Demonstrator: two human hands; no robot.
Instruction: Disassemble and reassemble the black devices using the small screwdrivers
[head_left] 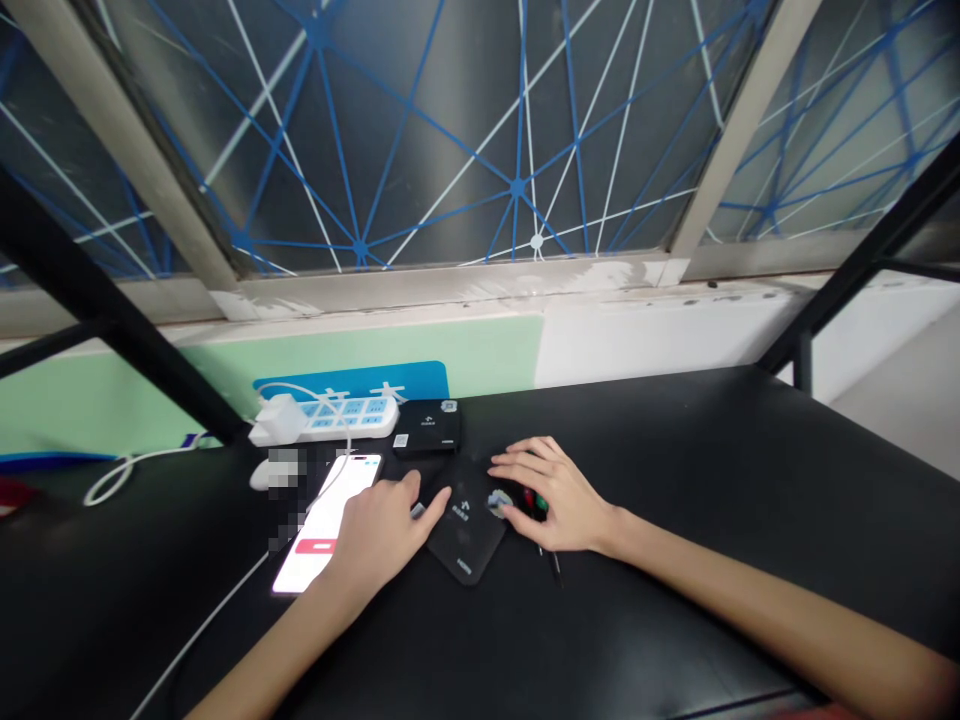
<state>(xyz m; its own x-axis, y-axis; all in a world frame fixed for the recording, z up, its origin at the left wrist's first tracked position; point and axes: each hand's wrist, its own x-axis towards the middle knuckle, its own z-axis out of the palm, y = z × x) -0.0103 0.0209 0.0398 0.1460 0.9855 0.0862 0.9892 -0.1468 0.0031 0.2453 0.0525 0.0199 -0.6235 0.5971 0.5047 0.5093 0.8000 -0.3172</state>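
A flat black set-top box (466, 530) with a pale logo and an HDMI mark lies turned at an angle on the black table. My left hand (381, 530) is at its left edge, thumb stretched onto the box and other fingers partly hidden, over the right side of a lit phone (322, 520). Fingers apart, my right hand (559, 495) reaches over the box's right edge, thumb near a round silvery sticker (499, 502). Under the right hand lie screwdrivers (555, 568) with red and green handles, mostly covered. Neither hand visibly grips anything.
Behind the hands are a second black box (427, 427) and a white power strip (352, 418) with a plugged charger (280, 419). A white cable (225, 600) runs past the phone. A white mouse-like object (264, 474) lies left. Black metal frame legs (814, 300) flank the table.
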